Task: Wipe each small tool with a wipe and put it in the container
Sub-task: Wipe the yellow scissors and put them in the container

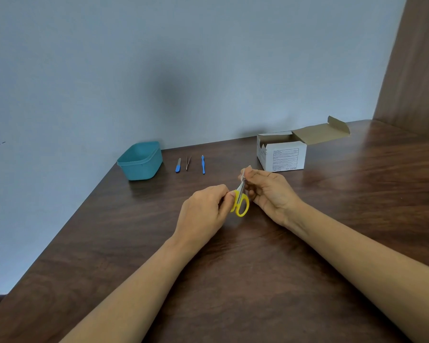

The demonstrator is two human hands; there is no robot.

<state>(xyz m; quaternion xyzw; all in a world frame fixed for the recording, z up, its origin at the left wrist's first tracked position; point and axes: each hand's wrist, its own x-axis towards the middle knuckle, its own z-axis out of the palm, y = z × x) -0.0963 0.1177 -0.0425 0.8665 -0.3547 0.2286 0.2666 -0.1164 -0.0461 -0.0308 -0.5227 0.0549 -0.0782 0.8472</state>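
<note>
Small yellow-handled scissors [241,203] are held above the middle of the brown table [233,268]. My left hand [203,211] grips the yellow handles. My right hand [270,191] pinches a small white wipe [243,174] around the scissor blades, whose tips are hidden by the fingers. A teal container [140,160] stands open at the back left. Beside it lie a blue-handled nail file [178,165], metal tweezers [188,162] and a blue-handled pusher tool [203,164], side by side.
An open white cardboard box [282,152] of wipes stands at the back right, its flap folded back. A grey wall runs behind the table, and a wooden panel [411,65] rises at the far right. The table's left edge slants toward me.
</note>
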